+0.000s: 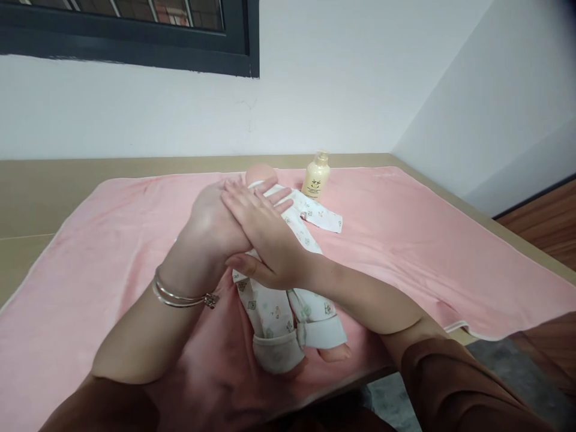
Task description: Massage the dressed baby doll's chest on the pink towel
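Note:
My left hand (pixel 211 219) is turned palm up with its fingers stretched out, and a metal bangle (pixel 182 298) circles its wrist. Flat across the left palm lies my right hand (pixel 270 240), its fingers extended and its thumb near the heel of the left hand. No object shows between the two palms. Beneath them a baby doll (pixel 272 312) in white printed clothes lies on its back on a pink blanket (pixel 382 240). Its head and feet show, while my hands cover much of its trunk. Beyond its sleeve stands a pale yellow bottle (pixel 316 176) with a dark printed label.
The blanket covers most of a tan table (pixel 27 198), which meets a white wall (pixel 315 78) at the back. A dark-framed window (pixel 234 54) is at upper left. Wood-grain panelling (pixel 540 222) is at the right, beyond the table's edge.

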The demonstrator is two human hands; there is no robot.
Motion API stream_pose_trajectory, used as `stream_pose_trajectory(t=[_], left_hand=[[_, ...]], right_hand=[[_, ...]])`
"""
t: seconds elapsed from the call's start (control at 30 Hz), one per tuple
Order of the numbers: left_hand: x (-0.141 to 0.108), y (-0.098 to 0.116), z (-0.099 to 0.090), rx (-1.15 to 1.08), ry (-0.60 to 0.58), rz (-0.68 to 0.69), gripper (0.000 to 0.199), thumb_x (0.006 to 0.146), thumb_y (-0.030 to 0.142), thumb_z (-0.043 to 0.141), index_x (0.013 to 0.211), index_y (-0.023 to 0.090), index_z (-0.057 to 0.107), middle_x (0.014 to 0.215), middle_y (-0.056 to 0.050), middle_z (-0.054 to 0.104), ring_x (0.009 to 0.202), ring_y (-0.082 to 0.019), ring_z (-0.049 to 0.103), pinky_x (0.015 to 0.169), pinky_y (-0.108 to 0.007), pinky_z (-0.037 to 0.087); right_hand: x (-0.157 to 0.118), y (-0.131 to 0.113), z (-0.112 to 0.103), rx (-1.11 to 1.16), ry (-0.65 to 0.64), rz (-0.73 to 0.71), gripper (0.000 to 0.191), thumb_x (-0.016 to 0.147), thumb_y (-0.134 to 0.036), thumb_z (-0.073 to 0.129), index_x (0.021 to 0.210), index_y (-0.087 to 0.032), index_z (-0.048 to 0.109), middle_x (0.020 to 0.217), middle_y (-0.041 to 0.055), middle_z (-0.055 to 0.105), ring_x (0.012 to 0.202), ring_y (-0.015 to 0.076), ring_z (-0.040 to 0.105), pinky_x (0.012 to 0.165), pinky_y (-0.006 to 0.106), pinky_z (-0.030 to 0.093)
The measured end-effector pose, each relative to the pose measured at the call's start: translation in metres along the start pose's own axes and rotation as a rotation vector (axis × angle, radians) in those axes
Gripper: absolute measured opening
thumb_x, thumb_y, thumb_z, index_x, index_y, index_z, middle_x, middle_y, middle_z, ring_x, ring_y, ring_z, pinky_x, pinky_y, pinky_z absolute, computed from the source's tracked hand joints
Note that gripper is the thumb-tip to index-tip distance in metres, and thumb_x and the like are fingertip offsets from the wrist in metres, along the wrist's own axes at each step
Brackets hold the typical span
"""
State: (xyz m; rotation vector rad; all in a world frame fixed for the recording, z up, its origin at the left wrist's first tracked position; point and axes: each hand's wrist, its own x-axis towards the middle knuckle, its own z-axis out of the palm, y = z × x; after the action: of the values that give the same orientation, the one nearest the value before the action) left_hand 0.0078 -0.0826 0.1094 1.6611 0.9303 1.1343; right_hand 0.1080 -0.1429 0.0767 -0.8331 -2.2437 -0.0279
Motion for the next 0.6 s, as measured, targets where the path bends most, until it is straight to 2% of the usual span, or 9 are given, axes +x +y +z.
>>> stream_pose_trajectory(t=[0.03, 0.07, 0.13, 0.2, 0.27, 0.37, 0.47, 0.53, 0.6], left_hand=[[0.002, 0.011, -0.015, -0.064, -0.096, -0.071, 0.056, 0.097, 0.033, 0.020, 0.120, 0.012, 0.065, 0.113, -0.013, 0.070, 0.135, -0.030, 0.056, 0.092, -0.050, 0.056], [0.002, 0.020, -0.028, -0.254, -0.183, -0.231, 0.061, 0.098, 0.030, 0.012, 0.129, 0.011, 0.060, 0.119, -0.014, 0.069, 0.135, -0.028, 0.056, 0.098, -0.051, 0.053], [-0.001, 0.036, -0.043, -0.452, -0.199, -0.385, 0.067, 0.099, 0.029, 0.002, 0.141, 0.010, 0.049, 0.128, -0.015, 0.064, 0.136, -0.026, 0.055, 0.103, -0.048, 0.051], [-0.004, 0.042, -0.049, -0.522, -0.146, -0.400, 0.064, 0.100, 0.033, 0.004, 0.145, 0.015, 0.046, 0.133, -0.014, 0.061, 0.140, -0.025, 0.051, 0.105, -0.048, 0.049], [-0.002, 0.039, -0.049, -0.525, -0.048, -0.317, 0.057, 0.099, 0.038, 0.016, 0.140, 0.020, 0.052, 0.134, -0.012, 0.061, 0.142, -0.026, 0.048, 0.107, -0.049, 0.047], [0.011, 0.020, -0.039, -0.535, 0.155, -0.206, 0.048, 0.097, 0.041, 0.030, 0.126, 0.020, 0.061, 0.129, -0.011, 0.064, 0.139, -0.027, 0.051, 0.112, -0.048, 0.045], [0.029, -0.013, -0.018, -0.455, 0.314, -0.193, 0.038, 0.092, 0.037, 0.040, 0.113, 0.018, 0.065, 0.127, -0.010, 0.066, 0.132, -0.025, 0.057, 0.115, -0.045, 0.044], [0.041, -0.040, -0.004, -0.324, 0.399, -0.177, 0.031, 0.088, 0.032, 0.047, 0.106, 0.017, 0.066, 0.128, -0.009, 0.067, 0.130, -0.025, 0.058, 0.116, -0.042, 0.043], [0.049, -0.067, 0.006, -0.106, 0.410, -0.114, 0.027, 0.085, 0.027, 0.050, 0.103, 0.016, 0.067, 0.126, -0.012, 0.068, 0.126, -0.025, 0.060, 0.114, -0.041, 0.044]], right_hand=[[0.000, 0.004, 0.003, -0.017, 0.001, -0.025, 0.078, 0.103, -0.060, 0.027, 0.160, -0.011, 0.008, 0.168, 0.0132, 0.020, 0.159, 0.0228, 0.005, 0.131, 0.051, 0.013], [0.000, 0.008, 0.006, -0.034, -0.007, -0.049, 0.076, 0.104, -0.059, 0.026, 0.160, -0.011, 0.010, 0.168, 0.0135, 0.021, 0.159, 0.0215, 0.005, 0.130, 0.050, 0.014], [0.002, 0.020, 0.010, -0.066, -0.030, -0.091, 0.070, 0.105, -0.054, 0.026, 0.159, -0.011, 0.017, 0.167, 0.0130, 0.025, 0.159, 0.0199, 0.005, 0.130, 0.048, 0.015], [0.003, 0.035, 0.013, -0.106, -0.042, -0.105, 0.061, 0.105, -0.044, 0.028, 0.157, -0.011, 0.025, 0.166, 0.0115, 0.029, 0.158, 0.0196, 0.009, 0.130, 0.047, 0.014], [0.004, 0.052, 0.013, -0.145, -0.057, -0.045, 0.056, 0.104, -0.035, 0.033, 0.156, -0.014, 0.030, 0.165, 0.0095, 0.030, 0.157, 0.0211, 0.015, 0.129, 0.050, 0.015], [0.003, 0.076, 0.013, -0.160, -0.065, 0.125, 0.056, 0.099, -0.029, 0.041, 0.153, -0.013, 0.038, 0.165, 0.0126, 0.030, 0.155, 0.0254, 0.023, 0.127, 0.052, 0.022], [0.001, 0.093, 0.012, -0.163, -0.086, 0.286, 0.053, 0.096, -0.023, 0.045, 0.147, -0.010, 0.048, 0.162, 0.0160, 0.035, 0.152, 0.0285, 0.030, 0.125, 0.052, 0.027], [0.000, 0.099, 0.013, -0.172, -0.107, 0.359, 0.050, 0.096, -0.019, 0.044, 0.144, -0.008, 0.052, 0.160, 0.0173, 0.038, 0.151, 0.0294, 0.032, 0.126, 0.051, 0.026], [-0.001, 0.103, 0.016, -0.174, -0.126, 0.405, 0.050, 0.096, -0.018, 0.042, 0.144, -0.006, 0.052, 0.160, 0.0179, 0.039, 0.152, 0.0292, 0.032, 0.127, 0.050, 0.024]])
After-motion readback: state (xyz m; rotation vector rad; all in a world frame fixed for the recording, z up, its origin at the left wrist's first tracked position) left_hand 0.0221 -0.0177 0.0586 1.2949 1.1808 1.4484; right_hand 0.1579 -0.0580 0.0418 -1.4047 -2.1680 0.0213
